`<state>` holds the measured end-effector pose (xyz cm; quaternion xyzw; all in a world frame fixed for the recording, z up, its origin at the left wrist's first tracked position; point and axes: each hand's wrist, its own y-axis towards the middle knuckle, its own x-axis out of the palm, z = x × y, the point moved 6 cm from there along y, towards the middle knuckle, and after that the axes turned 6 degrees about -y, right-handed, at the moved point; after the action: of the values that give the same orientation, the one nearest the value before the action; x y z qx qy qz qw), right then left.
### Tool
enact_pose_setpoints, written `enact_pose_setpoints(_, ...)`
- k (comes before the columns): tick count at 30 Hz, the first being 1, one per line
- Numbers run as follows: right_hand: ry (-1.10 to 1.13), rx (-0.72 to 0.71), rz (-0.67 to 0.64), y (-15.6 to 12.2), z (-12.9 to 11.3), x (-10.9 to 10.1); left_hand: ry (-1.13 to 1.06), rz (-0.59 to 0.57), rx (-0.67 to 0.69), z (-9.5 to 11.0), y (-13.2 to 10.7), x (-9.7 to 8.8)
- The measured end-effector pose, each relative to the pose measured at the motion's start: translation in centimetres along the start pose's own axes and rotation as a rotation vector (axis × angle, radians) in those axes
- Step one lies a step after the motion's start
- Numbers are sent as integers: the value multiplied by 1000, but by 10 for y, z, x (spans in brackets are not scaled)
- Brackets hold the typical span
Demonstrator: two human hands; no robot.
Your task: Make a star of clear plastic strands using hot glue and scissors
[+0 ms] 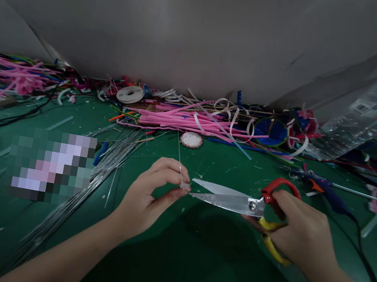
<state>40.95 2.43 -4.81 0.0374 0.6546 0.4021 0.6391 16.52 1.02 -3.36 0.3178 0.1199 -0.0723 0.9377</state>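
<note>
Between the thumb and fingers of my left hand (154,191) is pinched a small whitish, translucent piece (185,186). A thin wire (180,151) rises from that pinch toward the back of the table. My right hand (300,229) grips a pair of scissors (227,199) by its red and yellow handles. The blades point left and are slightly parted, their tips close beside the small piece. Whether they touch it I cannot tell. Behind my hands lies a round white disc (191,140) with a reddish rim.
A bundle of thin wires (92,192) lies left of my left arm. Pink pipe cleaners (185,120) and a white spool (130,94) line the back. A blue glue gun (328,192) with a black cord lies at right, near a clear plastic package (367,119). A blurred patch covers something at left.
</note>
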Motion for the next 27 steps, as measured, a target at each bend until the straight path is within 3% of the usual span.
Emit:
enact_pose_setpoints(10,-65,89,16,-2,6,5,294,-97,22,-5,-2,7)
enact_pose_setpoints(15,-80,120,11,0,0,0,359,-70,35,-7,-4,8)
enact_pose_setpoints(22,25,236,-94,5,-4,8,113,-1,-239,-14,-5,5)
enact_pose_setpoints(27,18,211,-52,3,-14,7,-37,-24,-248,-15,-9,12)
